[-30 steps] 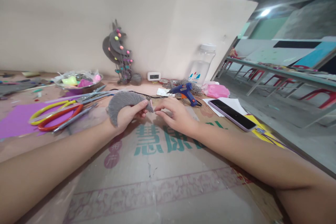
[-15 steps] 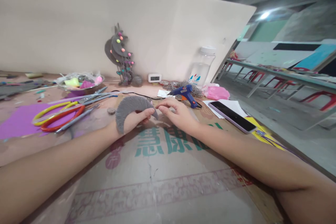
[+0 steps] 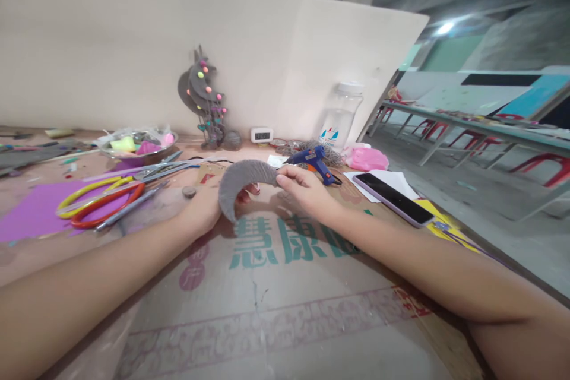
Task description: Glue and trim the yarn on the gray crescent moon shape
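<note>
A grey yarn-wrapped crescent (image 3: 240, 181) is held up above the cardboard, curving over to the right. My right hand (image 3: 305, 190) pinches its right tip between thumb and fingers. Behind the crescent is my left hand (image 3: 207, 208), closed against it with curled fingertips showing under the inner curve; its thumb and most of its fingers are hidden. Just beyond my right hand lies a blue glue gun (image 3: 314, 160) with an orange trigger. Printed cardboard (image 3: 285, 303) lies under both hands.
Scissors with yellow and red handles (image 3: 104, 199) lie left on purple felt (image 3: 27, 208). Behind are a bowl (image 3: 154, 157), a decorated moon hanging (image 3: 202, 89), a small clock (image 3: 262, 135) and a water bottle (image 3: 341, 116). At right lies a phone (image 3: 394, 198).
The crescent has shifted right and turned, now covering my left thumb. My right hand, near the tip before, now pinches it.
</note>
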Motion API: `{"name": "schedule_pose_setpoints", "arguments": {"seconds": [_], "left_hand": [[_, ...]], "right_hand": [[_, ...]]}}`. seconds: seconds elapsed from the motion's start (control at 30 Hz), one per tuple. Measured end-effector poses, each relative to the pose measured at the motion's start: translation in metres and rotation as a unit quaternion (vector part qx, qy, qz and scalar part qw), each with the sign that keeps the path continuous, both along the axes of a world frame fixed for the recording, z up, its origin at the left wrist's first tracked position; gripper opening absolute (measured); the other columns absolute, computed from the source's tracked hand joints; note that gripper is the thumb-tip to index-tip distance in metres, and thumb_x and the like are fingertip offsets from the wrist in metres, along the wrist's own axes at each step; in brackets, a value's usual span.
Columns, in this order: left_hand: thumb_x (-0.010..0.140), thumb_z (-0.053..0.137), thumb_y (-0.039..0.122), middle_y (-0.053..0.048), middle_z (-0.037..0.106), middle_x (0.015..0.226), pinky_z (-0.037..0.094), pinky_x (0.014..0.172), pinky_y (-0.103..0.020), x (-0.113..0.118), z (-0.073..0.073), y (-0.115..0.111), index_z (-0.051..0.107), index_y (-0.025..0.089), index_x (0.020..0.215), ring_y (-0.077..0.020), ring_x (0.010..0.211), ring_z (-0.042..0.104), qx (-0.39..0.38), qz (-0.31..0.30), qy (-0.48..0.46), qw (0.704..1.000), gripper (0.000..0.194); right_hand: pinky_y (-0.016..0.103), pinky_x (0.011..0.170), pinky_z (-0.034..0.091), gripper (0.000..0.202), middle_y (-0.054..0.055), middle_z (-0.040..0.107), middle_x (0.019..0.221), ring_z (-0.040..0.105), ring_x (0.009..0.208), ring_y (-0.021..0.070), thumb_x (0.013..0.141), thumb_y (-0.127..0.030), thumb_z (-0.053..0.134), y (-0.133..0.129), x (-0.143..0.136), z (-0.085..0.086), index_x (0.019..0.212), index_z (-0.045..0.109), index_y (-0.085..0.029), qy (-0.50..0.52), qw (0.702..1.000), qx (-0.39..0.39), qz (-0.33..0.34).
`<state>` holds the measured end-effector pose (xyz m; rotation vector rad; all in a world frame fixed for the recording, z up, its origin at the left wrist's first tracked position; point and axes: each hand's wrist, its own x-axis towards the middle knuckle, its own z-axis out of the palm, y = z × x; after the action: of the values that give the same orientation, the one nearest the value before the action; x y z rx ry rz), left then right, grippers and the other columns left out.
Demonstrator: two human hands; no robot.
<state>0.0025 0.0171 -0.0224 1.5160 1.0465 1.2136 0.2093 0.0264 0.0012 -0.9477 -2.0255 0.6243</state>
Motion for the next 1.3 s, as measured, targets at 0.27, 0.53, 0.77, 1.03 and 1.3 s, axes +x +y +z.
{"name": "schedule_pose_setpoints", "arguments": {"seconds": [0.27, 0.53, 0.77, 1.03, 1.3], "left_hand": [[0.077, 0.064, 0.051, -0.004, 0.07, 0.074, 0.046, 0.055, -0.025, 0.001, 0.008, -0.01, 0.071, 0.017, 0.077, -0.017, 0.063, 0.062, -0.085, -0.088, 0.002, 0.992, 0.035], [0.074, 0.07, 0.042, 0.004, 0.061, 0.064, 0.039, 0.042, -0.019, 0.006, 0.012, -0.015, 0.058, 0.018, 0.094, -0.0092, 0.046, 0.051, -0.065, -0.049, 0.004, 0.997, 0.033], [0.074, 0.069, 0.046, 0.005, 0.058, 0.061, 0.045, 0.045, -0.021, 0.011, 0.009, -0.017, 0.053, 0.018, 0.083, -0.0105, 0.048, 0.054, -0.026, -0.05, -0.025, 0.998, 0.033], [0.082, 0.061, 0.042, -0.001, 0.062, 0.078, 0.042, 0.056, -0.023, 0.011, 0.013, -0.021, 0.062, 0.017, 0.09, -0.0149, 0.067, 0.055, 0.028, -0.068, 0.051, 0.996, 0.026], [0.087, 0.053, 0.046, -0.001, 0.062, 0.084, 0.044, 0.065, -0.026, 0.008, 0.006, -0.019, 0.059, 0.018, 0.088, -0.0181, 0.078, 0.057, 0.006, -0.043, 0.045, 0.998, 0.028]], "right_hand": [[0.033, 0.082, 0.043, 0.016, 0.004, 0.063, 0.081, 0.057, 0.083, 0.018, 0.087, -0.025, 0.054, 0.009, 0.005, 0.011, 0.075, 0.061, -0.017, -0.166, 0.982, 0.071, 0.051], [0.037, 0.087, 0.043, 0.016, 0.006, 0.064, 0.089, 0.057, 0.092, 0.0207, 0.092, -0.03, 0.051, -0.01, 0.012, 0.035, 0.087, 0.062, -0.02, -0.025, 0.964, 0.254, -0.072], [0.027, 0.059, 0.04, 0.015, 0.001, 0.064, 0.07, 0.054, 0.065, 0.0145, 0.084, -0.029, 0.059, -0.015, -0.008, 0.005, 0.077, 0.066, -0.019, -0.036, 0.997, -0.066, 0.007], [0.023, 0.047, 0.037, 0.021, -0.004, 0.05, 0.056, 0.044, 0.05, 0.0095, 0.085, -0.027, 0.052, -0.021, -0.016, -0.006, 0.066, 0.054, -0.019, -0.004, 0.99, -0.131, 0.044], [0.022, 0.055, 0.037, 0.024, -0.004, 0.048, 0.063, 0.044, 0.058, 0.0097, 0.086, -0.037, 0.054, -0.009, -0.002, -0.002, 0.072, 0.052, -0.019, 0.072, 0.995, -0.002, -0.067]]}}
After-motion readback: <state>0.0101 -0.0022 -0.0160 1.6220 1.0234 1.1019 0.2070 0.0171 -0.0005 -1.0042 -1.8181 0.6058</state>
